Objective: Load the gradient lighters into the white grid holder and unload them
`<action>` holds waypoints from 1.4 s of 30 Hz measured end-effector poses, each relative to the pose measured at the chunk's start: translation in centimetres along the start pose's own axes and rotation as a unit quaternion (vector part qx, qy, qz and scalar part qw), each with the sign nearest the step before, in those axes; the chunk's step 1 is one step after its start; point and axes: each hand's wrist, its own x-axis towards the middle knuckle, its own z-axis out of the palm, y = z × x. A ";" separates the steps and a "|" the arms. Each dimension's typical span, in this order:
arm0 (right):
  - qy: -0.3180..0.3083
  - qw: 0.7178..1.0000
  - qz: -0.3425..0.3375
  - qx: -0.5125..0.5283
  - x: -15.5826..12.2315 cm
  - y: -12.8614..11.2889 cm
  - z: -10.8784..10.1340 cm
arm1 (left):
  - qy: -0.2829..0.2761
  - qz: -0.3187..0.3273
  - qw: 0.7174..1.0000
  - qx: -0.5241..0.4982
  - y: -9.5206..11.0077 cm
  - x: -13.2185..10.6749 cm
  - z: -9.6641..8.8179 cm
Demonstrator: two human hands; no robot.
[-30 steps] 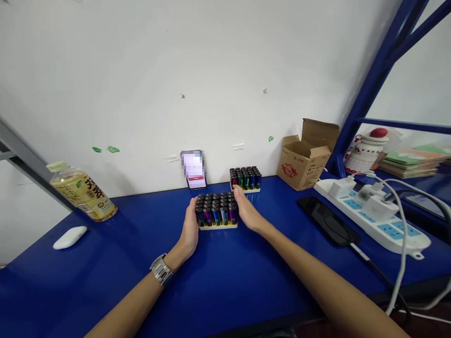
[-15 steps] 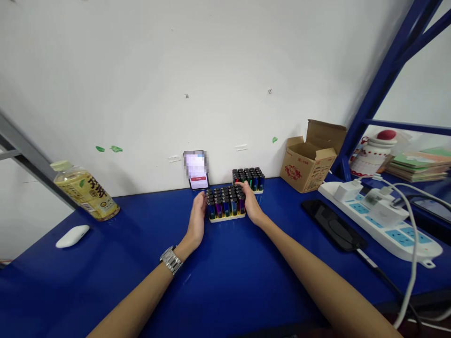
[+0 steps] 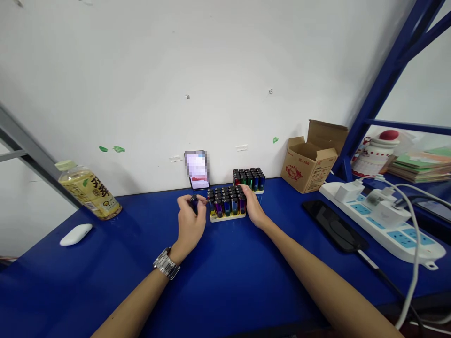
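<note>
A pale tray [image 3: 227, 219] stands on the blue desk, packed with rows of shiny blue, purple and gold lighters [image 3: 226, 208] with black tops. Just left of it, my left hand [image 3: 190, 223] is closed on a single dark lighter [image 3: 194, 202], held between thumb and fingers. My right hand [image 3: 252, 206] lies against the right side of the tray and its lighters, gripping that end; some of its fingers are hidden behind the rows. Behind stands a second tray of lighters [image 3: 249, 178], close to the wall.
A phone [image 3: 197, 171] leans on the wall. To the left are a drink bottle [image 3: 89, 190] and a white case [image 3: 76, 234]. On the right are an open carton [image 3: 306, 166], a black phone [image 3: 331, 225] and a power strip [image 3: 384, 225] with cables.
My left hand has left the tray's left side and moved a little left, now with a lighter in its fingers. My right hand stays at the tray's right end.
</note>
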 end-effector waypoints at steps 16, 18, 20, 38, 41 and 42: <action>0.007 0.999 0.046 0.027 -0.4 -1.9 0.1 | -0.024 -0.059 0.997 0.048 -0.4 1.4 -0.1; 0.002 0.999 0.038 0.026 -0.4 -2.0 0.1 | -0.091 -0.053 0.991 0.076 -0.5 1.4 0.1; 0.003 0.999 0.032 0.023 -0.4 -2.1 0.1 | -0.122 -0.048 0.986 0.102 -0.4 1.4 0.5; 0.004 0.999 0.030 0.034 -0.5 -2.4 0.0 | -0.209 -0.084 0.929 0.294 -3.1 4.1 -2.5; 0.007 0.999 0.041 0.033 -0.5 -2.3 0.1 | -0.160 -0.031 0.913 0.374 -3.5 3.9 -2.6; 0.007 0.998 0.045 0.034 -0.5 -2.3 0.1 | -0.150 -0.028 0.902 0.403 -3.4 3.8 -2.7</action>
